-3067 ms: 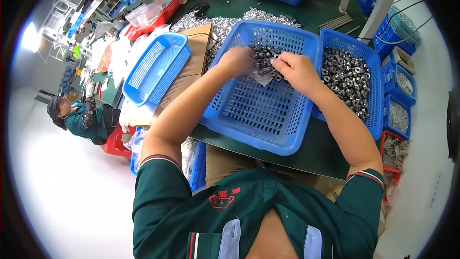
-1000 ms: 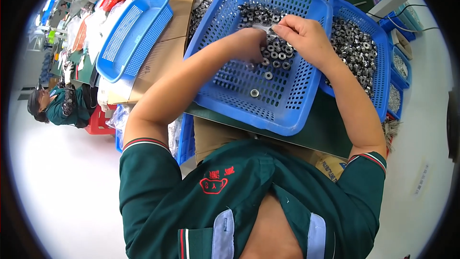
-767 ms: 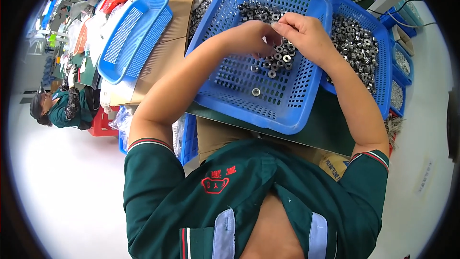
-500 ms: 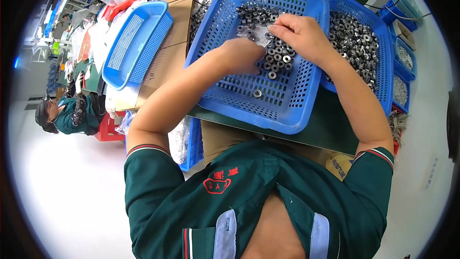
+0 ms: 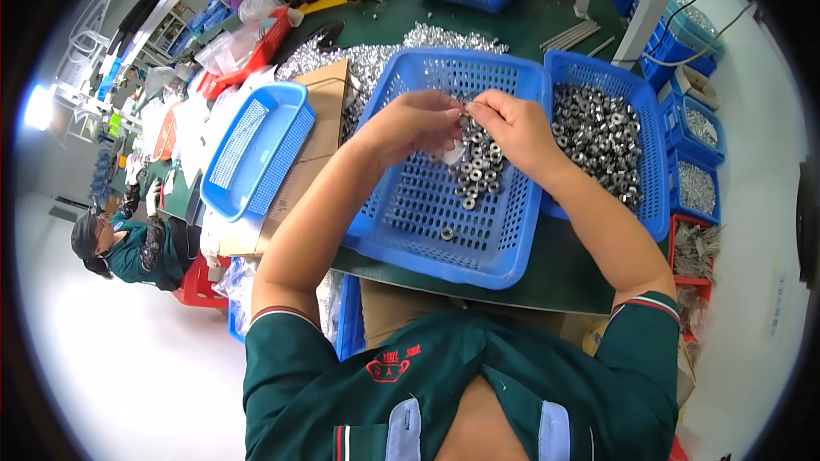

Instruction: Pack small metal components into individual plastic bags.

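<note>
Both my hands meet over the far half of a blue perforated plastic basket (image 5: pixel 410 243). My left hand (image 5: pixel 408 125) is closed, its fingertips pinched together close to the right hand's. My right hand (image 5: pixel 515 130) is also closed in a pinch. Between and below the fingertips shows part of a small clear plastic bag (image 5: pixel 453 154); the rest is hidden by the fingers. Under the hands lies a pile of small metal rings (image 5: pixel 478 172). One loose metal ring (image 5: pixel 447 233) sits apart, nearer me on the basket floor.
Right of it stands another blue basket (image 5: pixel 653 196) full of metal rings (image 5: pixel 598 141). A light-blue basket (image 5: pixel 224 188) rests on cardboard (image 5: pixel 295 179) at left. Loose shiny parts (image 5: pixel 376 55) and metal rods (image 5: pixel 571 35) lie farther back. A person (image 5: pixel 141 243) sits far left.
My hands have drawn together, fingertips now meeting; the bag that lay spread between them is mostly covered. The view has tilted, so the baskets appear lower and more of the far table shows.
</note>
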The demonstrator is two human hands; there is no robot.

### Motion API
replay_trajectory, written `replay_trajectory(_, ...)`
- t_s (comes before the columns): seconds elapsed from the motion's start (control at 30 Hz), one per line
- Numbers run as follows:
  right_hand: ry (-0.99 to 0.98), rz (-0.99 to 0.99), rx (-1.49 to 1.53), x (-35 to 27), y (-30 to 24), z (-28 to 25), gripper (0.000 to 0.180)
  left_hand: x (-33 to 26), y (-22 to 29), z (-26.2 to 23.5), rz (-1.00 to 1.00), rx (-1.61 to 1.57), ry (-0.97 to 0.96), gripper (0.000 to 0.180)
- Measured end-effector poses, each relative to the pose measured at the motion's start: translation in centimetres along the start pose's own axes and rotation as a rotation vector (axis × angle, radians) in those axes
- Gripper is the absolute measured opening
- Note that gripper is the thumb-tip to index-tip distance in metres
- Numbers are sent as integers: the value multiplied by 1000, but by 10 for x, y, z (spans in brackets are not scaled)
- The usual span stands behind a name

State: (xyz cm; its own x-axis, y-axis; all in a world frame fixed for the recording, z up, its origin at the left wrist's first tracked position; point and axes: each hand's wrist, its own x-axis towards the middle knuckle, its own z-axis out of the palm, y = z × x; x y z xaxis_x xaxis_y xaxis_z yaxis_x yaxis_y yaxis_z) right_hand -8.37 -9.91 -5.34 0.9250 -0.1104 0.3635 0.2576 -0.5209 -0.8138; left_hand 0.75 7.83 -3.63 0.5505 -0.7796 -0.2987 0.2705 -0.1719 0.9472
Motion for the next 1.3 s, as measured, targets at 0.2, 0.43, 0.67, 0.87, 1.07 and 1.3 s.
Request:
replay_trajectory(0.2,-30,-9,1,3,15,6,23,6,-15,2,4,-91,105,19)
replay_trajectory(0.43,2,-33,30,12,25,8,22,26,-54,4,174,737,115,15)
replay_trajectory(0.67,-25,-91,-8,9,22,6,23,2,-50,30,163,1014,-338,19)
replay_trajectory(0.87,-94,-77,-68,6,22,6,24,-16,-54,47,28,1463,-453,22)
replay_trajectory(1.07,-106,-97,-78,8,20,4,23,-14,-69,60,280,1662,-508,17)
replay_trajectory(1.3,-51,-90,13,3,8,3,22,-5,-16,6,106,67,-28,23)
